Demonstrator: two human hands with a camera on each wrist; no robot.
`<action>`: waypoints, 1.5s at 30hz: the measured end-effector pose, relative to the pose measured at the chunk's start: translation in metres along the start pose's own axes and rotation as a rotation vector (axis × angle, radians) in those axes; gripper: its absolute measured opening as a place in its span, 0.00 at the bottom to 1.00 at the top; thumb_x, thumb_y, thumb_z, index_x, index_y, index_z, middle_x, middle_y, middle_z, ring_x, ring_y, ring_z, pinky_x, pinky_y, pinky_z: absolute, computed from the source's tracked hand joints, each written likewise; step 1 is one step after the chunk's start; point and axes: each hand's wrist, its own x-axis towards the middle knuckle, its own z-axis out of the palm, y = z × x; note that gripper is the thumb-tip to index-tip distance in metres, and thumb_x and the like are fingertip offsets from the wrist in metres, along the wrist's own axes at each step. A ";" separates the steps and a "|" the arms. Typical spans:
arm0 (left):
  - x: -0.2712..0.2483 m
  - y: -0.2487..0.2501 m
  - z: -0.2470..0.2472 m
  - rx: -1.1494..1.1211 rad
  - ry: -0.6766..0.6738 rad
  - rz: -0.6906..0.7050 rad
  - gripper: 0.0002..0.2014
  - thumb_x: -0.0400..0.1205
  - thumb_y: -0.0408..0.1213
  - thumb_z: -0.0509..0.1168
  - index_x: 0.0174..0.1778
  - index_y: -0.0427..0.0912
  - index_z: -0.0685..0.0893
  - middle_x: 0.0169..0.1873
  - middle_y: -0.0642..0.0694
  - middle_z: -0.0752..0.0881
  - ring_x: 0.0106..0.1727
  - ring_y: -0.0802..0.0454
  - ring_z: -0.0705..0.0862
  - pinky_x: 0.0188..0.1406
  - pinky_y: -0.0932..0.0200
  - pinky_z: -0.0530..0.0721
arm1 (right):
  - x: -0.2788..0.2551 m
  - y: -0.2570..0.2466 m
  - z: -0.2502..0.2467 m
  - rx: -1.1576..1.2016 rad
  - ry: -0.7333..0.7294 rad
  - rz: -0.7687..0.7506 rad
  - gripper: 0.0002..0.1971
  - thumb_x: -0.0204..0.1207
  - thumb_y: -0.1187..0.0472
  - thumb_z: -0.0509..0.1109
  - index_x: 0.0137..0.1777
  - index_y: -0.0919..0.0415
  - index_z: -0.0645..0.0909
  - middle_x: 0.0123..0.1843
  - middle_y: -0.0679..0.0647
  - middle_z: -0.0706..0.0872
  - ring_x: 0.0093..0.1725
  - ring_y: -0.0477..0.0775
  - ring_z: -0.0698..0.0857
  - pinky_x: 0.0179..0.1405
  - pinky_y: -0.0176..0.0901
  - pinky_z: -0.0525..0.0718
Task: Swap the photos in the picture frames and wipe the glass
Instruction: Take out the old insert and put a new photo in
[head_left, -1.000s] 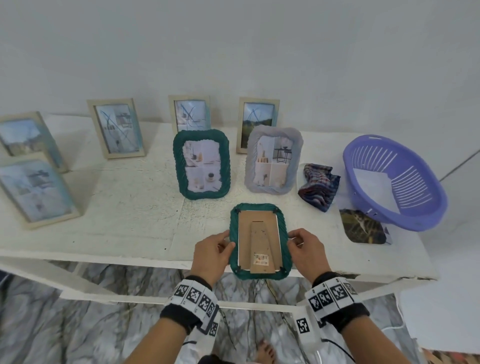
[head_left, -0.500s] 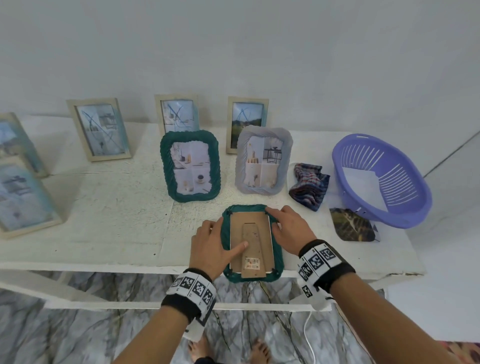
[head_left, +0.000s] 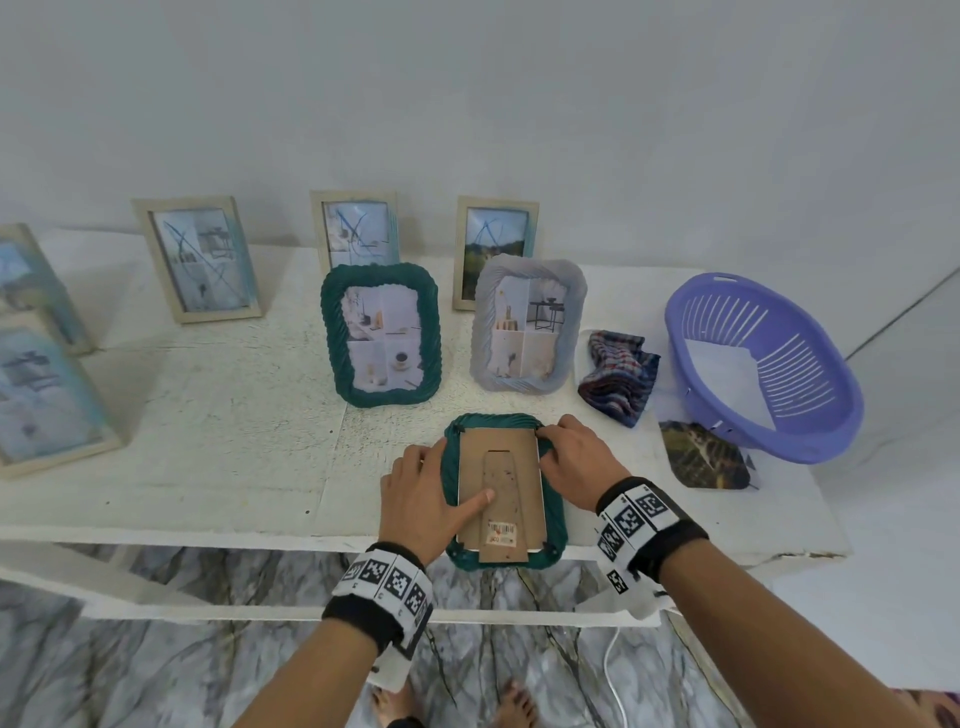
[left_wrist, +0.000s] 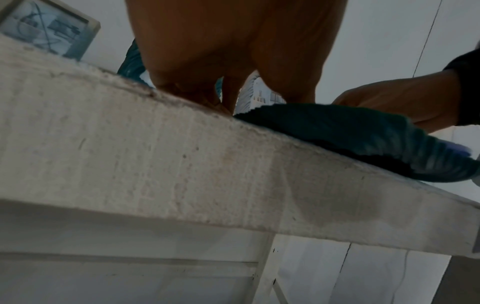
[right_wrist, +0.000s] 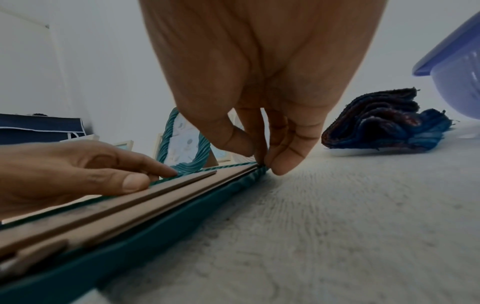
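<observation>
Lying face down at table (head_left: 208, 467) front edge: green frame (head_left: 452, 470), cardboard back (head_left: 498, 467) up. Moved within the last second from frame's side to far right corner: right hand (head_left: 576, 462), fingertips (right_wrist: 280, 162) pinching there, probably working a retaining tab. Shifted onto the back: left hand (head_left: 421, 499), fingers straight, thumb pressing flat, gripping nothing; back likely being freed or secured for the swap.

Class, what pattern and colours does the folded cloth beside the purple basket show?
The folded cloth is checked in dark blue, red and white, clearest in the head view.
</observation>
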 end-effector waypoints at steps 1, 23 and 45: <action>0.000 0.000 0.000 0.004 -0.001 0.000 0.50 0.63 0.78 0.52 0.77 0.50 0.69 0.59 0.48 0.75 0.62 0.47 0.75 0.59 0.50 0.71 | 0.000 0.000 0.000 0.004 -0.003 0.008 0.17 0.80 0.64 0.59 0.65 0.67 0.80 0.55 0.62 0.78 0.54 0.64 0.80 0.55 0.50 0.77; 0.029 0.019 -0.023 0.314 -0.183 0.137 0.32 0.84 0.66 0.49 0.83 0.58 0.62 0.62 0.42 0.74 0.62 0.43 0.76 0.59 0.48 0.79 | -0.045 -0.020 0.022 -0.093 0.080 -0.066 0.27 0.76 0.39 0.64 0.75 0.46 0.71 0.60 0.57 0.71 0.57 0.57 0.66 0.57 0.46 0.73; -0.007 -0.004 -0.013 0.223 -0.223 0.128 0.56 0.69 0.82 0.46 0.87 0.48 0.46 0.85 0.46 0.52 0.82 0.45 0.53 0.80 0.43 0.56 | -0.057 0.001 0.016 0.105 0.083 -0.190 0.20 0.83 0.55 0.63 0.75 0.52 0.75 0.65 0.59 0.78 0.63 0.61 0.73 0.63 0.52 0.77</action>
